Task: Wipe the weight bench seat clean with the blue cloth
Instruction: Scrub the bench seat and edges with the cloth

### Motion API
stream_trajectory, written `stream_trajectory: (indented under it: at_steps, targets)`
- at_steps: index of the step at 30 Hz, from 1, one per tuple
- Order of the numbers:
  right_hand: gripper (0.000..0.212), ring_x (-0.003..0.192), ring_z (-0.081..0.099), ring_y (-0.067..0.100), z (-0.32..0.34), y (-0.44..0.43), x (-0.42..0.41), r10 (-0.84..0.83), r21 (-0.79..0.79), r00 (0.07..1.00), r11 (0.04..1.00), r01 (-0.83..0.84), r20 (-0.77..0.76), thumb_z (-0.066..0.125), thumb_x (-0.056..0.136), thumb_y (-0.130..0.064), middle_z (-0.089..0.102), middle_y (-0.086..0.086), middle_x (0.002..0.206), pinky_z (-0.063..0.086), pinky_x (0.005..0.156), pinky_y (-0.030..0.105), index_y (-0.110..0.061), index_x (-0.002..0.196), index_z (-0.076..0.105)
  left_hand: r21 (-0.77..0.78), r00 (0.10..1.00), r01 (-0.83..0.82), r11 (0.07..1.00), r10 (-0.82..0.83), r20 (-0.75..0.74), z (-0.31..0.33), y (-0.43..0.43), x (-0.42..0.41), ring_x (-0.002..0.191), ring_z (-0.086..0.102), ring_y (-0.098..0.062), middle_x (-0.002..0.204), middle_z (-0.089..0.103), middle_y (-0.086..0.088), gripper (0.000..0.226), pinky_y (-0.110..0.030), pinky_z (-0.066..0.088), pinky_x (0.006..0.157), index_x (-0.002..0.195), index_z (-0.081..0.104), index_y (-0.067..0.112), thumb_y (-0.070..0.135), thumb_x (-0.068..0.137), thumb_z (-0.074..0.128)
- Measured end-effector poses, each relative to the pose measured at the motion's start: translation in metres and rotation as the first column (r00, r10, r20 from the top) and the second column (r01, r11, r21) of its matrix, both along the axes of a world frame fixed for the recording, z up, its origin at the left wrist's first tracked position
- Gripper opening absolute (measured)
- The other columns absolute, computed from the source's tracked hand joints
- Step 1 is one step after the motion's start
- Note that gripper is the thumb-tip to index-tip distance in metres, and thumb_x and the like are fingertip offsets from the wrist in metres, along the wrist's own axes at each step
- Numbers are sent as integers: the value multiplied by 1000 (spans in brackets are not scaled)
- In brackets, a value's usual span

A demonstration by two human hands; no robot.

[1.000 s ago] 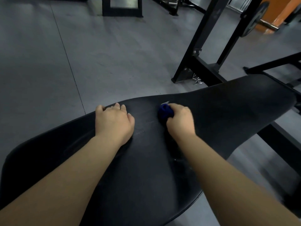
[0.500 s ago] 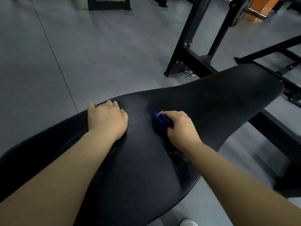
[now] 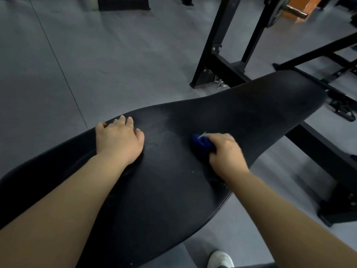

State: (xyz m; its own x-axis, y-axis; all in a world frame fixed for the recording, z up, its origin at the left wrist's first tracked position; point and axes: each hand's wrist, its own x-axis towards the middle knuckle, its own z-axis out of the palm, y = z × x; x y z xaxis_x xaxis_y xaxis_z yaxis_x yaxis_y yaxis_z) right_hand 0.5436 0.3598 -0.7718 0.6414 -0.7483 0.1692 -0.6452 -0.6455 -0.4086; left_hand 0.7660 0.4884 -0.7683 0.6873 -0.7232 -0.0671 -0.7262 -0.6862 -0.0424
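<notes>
Left grip [image 3: 118, 141] lies palm-down and relaxed, while right grip [image 3: 226, 149] is curled tight, knuckles up.

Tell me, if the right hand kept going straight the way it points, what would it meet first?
Beyond the blue cloth it grips, the right hand would likely meet only bare bench seat, then its far edge. The left hand seems to lie off that line, though depth is unclear.
</notes>
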Motion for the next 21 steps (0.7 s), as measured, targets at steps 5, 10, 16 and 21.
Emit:
stream_trajectory:
  at_steps: [5,10,16,21]
  targets:
    - [52,106,47,28,-3,0,2,-238,29,971,971,238,21,51,72,6,64,9,109,36,87,28,-14,119,64,25,1000,-8,1000,7,18,-1,-3,-4,126,45,-21,148,37,-7,64,-44,25,106,146,31,13,46,93,13]
    - [54,99,50,23,1,24,-9,73,67,997,995,-74,16,46,65,-2,68,0,107,32,82,19,-18,111,67,80,997,-58,995,61,-43,-4,-6,-13,143,18,-22,158,14,-9,73,-48,13,114,151,12,9,53,93,8]
    - [53,106,47,24,-2,10,-17,-189,75,982,980,187,24,50,70,7,65,5,108,33,86,23,-16,116,64,162,996,-74,984,81,-42,-7,-12,-19,146,6,-26,158,2,-13,81,-47,3,117,150,1,5,60,90,1]
    - [54,102,49,22,-2,29,-22,51,79,999,995,-52,12,51,66,8,67,0,108,32,84,20,-16,112,67,157,994,-98,983,104,-33,-10,-14,-23,146,5,-27,158,2,-15,83,-46,2,118,150,0,4,61,89,1]
